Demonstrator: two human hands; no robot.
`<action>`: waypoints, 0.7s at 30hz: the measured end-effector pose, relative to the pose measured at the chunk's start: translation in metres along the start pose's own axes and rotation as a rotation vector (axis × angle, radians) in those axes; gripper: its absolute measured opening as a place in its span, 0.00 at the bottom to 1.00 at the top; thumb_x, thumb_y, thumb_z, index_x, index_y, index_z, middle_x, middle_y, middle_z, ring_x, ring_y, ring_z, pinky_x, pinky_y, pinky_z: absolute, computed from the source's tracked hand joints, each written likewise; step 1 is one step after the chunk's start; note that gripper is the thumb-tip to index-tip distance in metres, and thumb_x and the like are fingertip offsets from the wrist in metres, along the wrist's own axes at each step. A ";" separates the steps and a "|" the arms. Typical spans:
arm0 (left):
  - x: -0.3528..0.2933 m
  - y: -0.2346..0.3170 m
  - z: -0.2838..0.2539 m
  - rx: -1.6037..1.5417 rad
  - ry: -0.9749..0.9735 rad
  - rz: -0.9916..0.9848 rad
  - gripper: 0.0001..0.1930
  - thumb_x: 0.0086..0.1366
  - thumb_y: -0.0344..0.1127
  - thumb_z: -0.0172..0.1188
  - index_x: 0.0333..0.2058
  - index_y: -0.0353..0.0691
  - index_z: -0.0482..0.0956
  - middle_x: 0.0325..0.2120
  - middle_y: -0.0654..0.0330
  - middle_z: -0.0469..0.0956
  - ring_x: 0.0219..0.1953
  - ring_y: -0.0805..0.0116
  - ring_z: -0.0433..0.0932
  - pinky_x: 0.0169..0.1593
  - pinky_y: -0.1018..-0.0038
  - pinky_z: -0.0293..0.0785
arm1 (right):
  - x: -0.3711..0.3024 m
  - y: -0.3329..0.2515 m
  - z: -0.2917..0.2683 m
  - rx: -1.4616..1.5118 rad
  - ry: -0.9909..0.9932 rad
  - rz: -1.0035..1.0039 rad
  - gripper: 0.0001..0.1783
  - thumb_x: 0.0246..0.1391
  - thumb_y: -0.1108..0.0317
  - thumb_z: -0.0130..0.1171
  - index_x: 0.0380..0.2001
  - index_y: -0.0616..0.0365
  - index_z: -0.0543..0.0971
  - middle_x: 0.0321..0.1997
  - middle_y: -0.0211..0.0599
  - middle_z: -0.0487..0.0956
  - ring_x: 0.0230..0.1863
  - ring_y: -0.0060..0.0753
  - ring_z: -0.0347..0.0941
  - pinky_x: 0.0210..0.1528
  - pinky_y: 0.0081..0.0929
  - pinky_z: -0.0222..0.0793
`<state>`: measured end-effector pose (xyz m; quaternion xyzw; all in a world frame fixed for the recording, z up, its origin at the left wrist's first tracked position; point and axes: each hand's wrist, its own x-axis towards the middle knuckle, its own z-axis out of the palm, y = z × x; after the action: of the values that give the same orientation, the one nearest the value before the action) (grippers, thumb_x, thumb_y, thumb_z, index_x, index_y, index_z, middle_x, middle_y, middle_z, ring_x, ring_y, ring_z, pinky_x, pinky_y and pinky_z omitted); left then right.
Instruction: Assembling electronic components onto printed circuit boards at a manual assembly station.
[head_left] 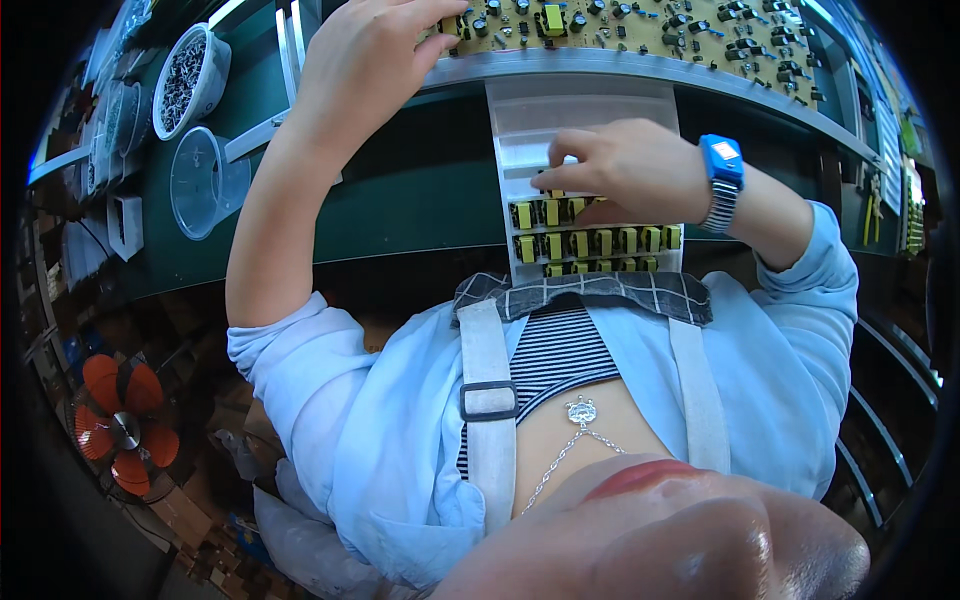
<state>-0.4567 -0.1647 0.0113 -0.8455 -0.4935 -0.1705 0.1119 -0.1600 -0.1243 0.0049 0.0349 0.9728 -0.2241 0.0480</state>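
At the top, my left hand (385, 45) is at the left end of a tan circuit board (640, 40) filled with upright capacitors and other parts. Its thumb and forefinger close on a small yellow-and-black transformer (453, 27) there. My right hand (640, 170) is over a white slotted tray (580, 105), fingers bent and apart, the thumb low. Just below those fingertips are small yellow transformers (551, 212) standing in rows; the hand covers part of the upper row. Whether the fingers touch one is hard to see.
A metal rail (600, 65) runs along the board's near edge. At left on the green bench (420, 190) stand a white tub (205, 85) of small dark parts and a clear plastic cup (205, 185). An orange fan (125, 425) is at lower left.
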 end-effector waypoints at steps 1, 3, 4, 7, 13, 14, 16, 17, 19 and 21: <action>0.003 -0.002 0.008 0.000 -0.001 0.003 0.15 0.69 0.36 0.66 0.53 0.41 0.84 0.41 0.58 0.84 0.48 0.65 0.83 0.51 0.75 0.80 | -0.001 0.001 0.006 0.051 -0.019 0.009 0.18 0.54 0.65 0.72 0.48 0.54 0.82 0.47 0.39 0.79 0.46 0.42 0.81 0.45 0.35 0.80; 0.019 0.008 0.017 -0.605 0.352 0.105 0.13 0.60 0.30 0.68 0.44 0.38 0.86 0.37 0.56 0.85 0.42 0.58 0.81 0.47 0.67 0.78 | -0.003 0.005 0.011 0.108 -0.039 0.012 0.18 0.54 0.66 0.71 0.48 0.54 0.82 0.47 0.39 0.79 0.45 0.43 0.81 0.45 0.36 0.79; 0.025 0.012 0.017 -0.907 0.529 0.154 0.12 0.55 0.26 0.70 0.40 0.36 0.87 0.36 0.56 0.85 0.40 0.54 0.79 0.45 0.63 0.77 | -0.003 0.011 0.012 0.154 -0.051 -0.004 0.18 0.54 0.65 0.71 0.47 0.54 0.82 0.47 0.39 0.78 0.45 0.43 0.81 0.45 0.36 0.79; 0.021 0.027 -0.013 -0.413 0.151 -0.079 0.12 0.55 0.26 0.70 0.40 0.36 0.87 0.35 0.57 0.85 0.38 0.55 0.79 0.44 0.64 0.76 | -0.004 0.025 0.014 0.248 -0.075 -0.039 0.18 0.54 0.64 0.72 0.47 0.55 0.82 0.48 0.39 0.78 0.44 0.43 0.81 0.46 0.35 0.79; 0.026 0.025 0.012 -0.721 0.554 0.135 0.12 0.55 0.26 0.69 0.40 0.37 0.87 0.35 0.58 0.85 0.36 0.56 0.79 0.43 0.64 0.76 | -0.008 0.028 0.015 0.342 -0.080 0.022 0.14 0.55 0.65 0.70 0.44 0.56 0.83 0.49 0.39 0.79 0.44 0.42 0.81 0.46 0.34 0.80; 0.028 0.031 0.000 -0.535 0.354 0.024 0.12 0.55 0.26 0.69 0.40 0.37 0.87 0.35 0.58 0.85 0.37 0.56 0.79 0.43 0.64 0.76 | -0.010 0.029 0.015 0.367 -0.079 0.042 0.13 0.56 0.66 0.70 0.43 0.57 0.84 0.49 0.39 0.79 0.44 0.41 0.81 0.47 0.34 0.80; 0.033 0.040 -0.017 -0.157 -0.044 -0.187 0.12 0.55 0.27 0.69 0.40 0.37 0.87 0.35 0.58 0.85 0.37 0.56 0.79 0.43 0.64 0.77 | -0.013 0.031 0.016 0.367 -0.058 0.050 0.13 0.57 0.65 0.69 0.44 0.57 0.84 0.48 0.40 0.79 0.44 0.41 0.82 0.46 0.33 0.80; 0.031 0.036 -0.013 -0.151 -0.042 -0.192 0.12 0.55 0.27 0.69 0.40 0.37 0.87 0.35 0.58 0.85 0.37 0.56 0.79 0.43 0.64 0.77 | -0.012 0.029 0.016 0.357 -0.042 0.040 0.13 0.58 0.65 0.69 0.44 0.57 0.85 0.48 0.41 0.80 0.43 0.41 0.83 0.45 0.31 0.81; 0.030 0.019 0.016 -0.513 0.345 0.075 0.12 0.55 0.26 0.69 0.40 0.37 0.87 0.36 0.57 0.85 0.37 0.55 0.79 0.43 0.64 0.77 | -0.012 0.026 0.015 0.345 -0.028 0.027 0.13 0.59 0.65 0.69 0.45 0.57 0.85 0.48 0.42 0.81 0.42 0.40 0.83 0.44 0.30 0.82; 0.025 0.014 0.029 -0.691 0.538 0.214 0.12 0.55 0.26 0.69 0.40 0.37 0.86 0.36 0.56 0.85 0.37 0.54 0.79 0.43 0.64 0.77 | -0.012 0.024 0.015 0.357 -0.005 0.025 0.13 0.58 0.64 0.69 0.45 0.57 0.85 0.47 0.41 0.81 0.43 0.40 0.83 0.45 0.31 0.82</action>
<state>-0.4277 -0.1408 -0.0058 -0.8052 -0.2708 -0.5264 -0.0356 -0.1446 -0.1097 -0.0177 0.0546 0.9169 -0.3928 0.0460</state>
